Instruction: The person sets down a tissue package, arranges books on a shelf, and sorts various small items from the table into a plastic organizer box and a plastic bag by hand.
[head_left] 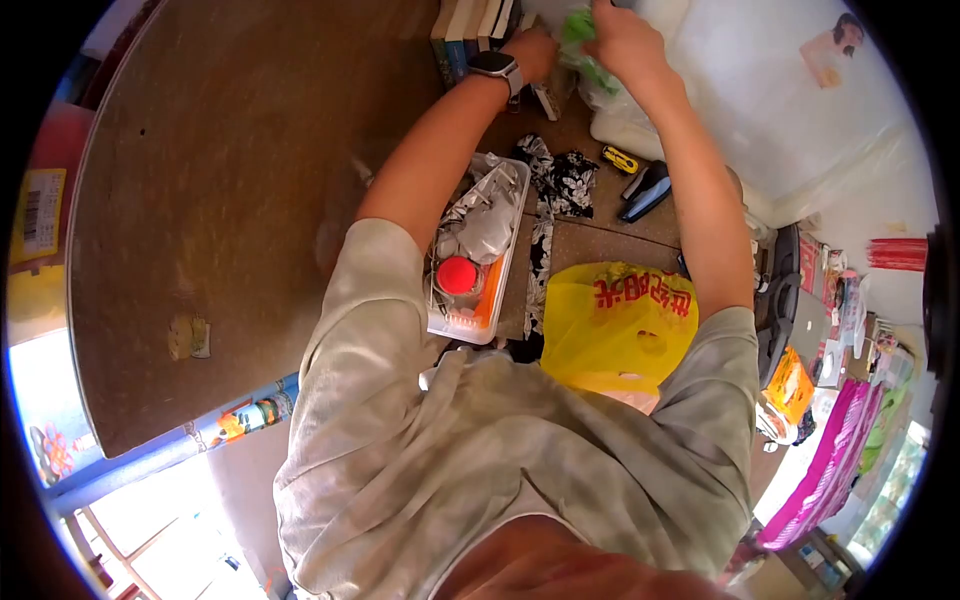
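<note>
At the top of the view, both arms reach out to a clear plastic bag with green on it (592, 70). My left hand (532, 54), below a wristwatch (495, 66), is beside a row of upright books (465, 38); its fingertips are mostly hidden. My right hand (628, 45) is closed, its curled fingers against the bag's upper part. Beneath the left forearm stands a white plastic box (522, 205) with clear packets, a red-lidded jar (458, 276) and an orange item. A yellow plastic bag (615, 330) with red lettering lies near my chest.
Black-and-white floral cloth (568, 182) runs beside the box. A yellow-and-black tool (620, 159) and a blue-and-black object (646, 191) lie near the right forearm. A large brown board (220, 180) fills the left side. A plastic-covered wall (770, 110) borders the right.
</note>
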